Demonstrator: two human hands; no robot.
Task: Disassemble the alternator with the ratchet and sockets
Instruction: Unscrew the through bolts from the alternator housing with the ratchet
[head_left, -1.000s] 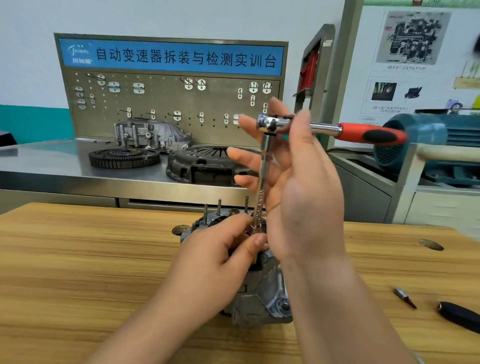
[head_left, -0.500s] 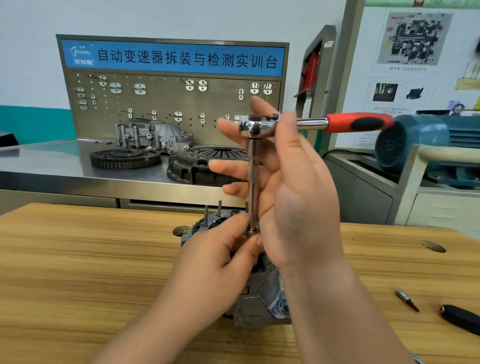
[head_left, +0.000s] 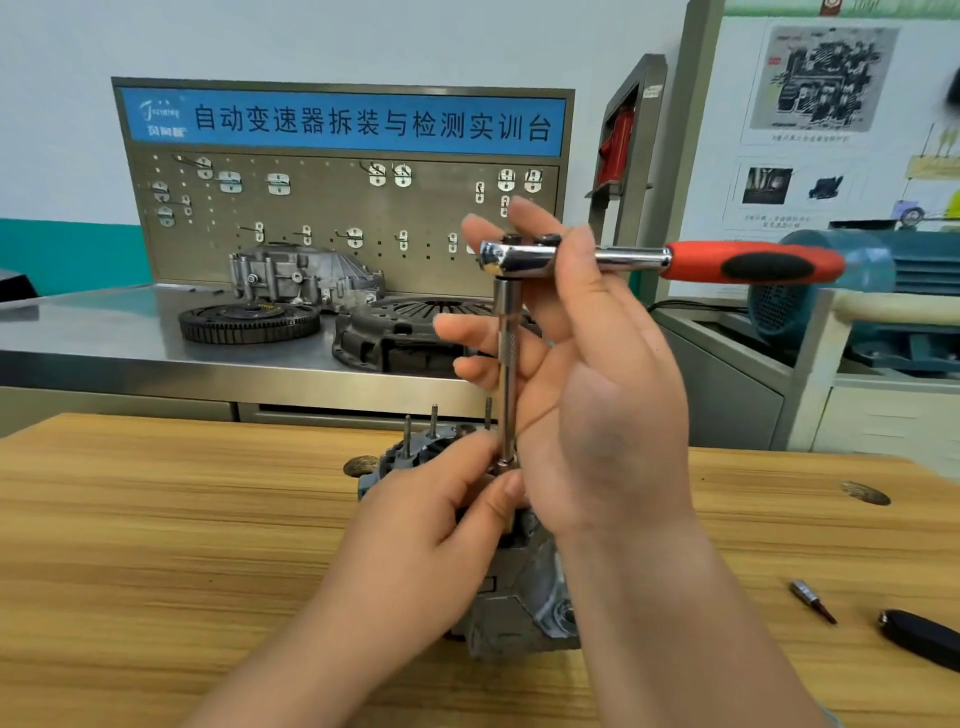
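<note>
- At centre frame, the right hand (head_left: 597, 415) clasped the ratchet (head_left: 623, 258) by its head, with the extension bar (head_left: 506, 364) upright.
- Below it, the left hand (head_left: 431, 525) pinched the bar's lower end atop the alternator (head_left: 519, 613).

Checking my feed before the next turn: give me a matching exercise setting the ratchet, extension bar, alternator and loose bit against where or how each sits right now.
1 ratchet
2 extension bar
3 alternator
4 loose bit

A lying on the wooden table at the right, untouched
B upright, lower end pinched by the left hand
C level, head held by the right hand
D on the table, partly hidden behind the hands

Pairs: 1-C, 2-B, 3-D, 4-A.
</note>
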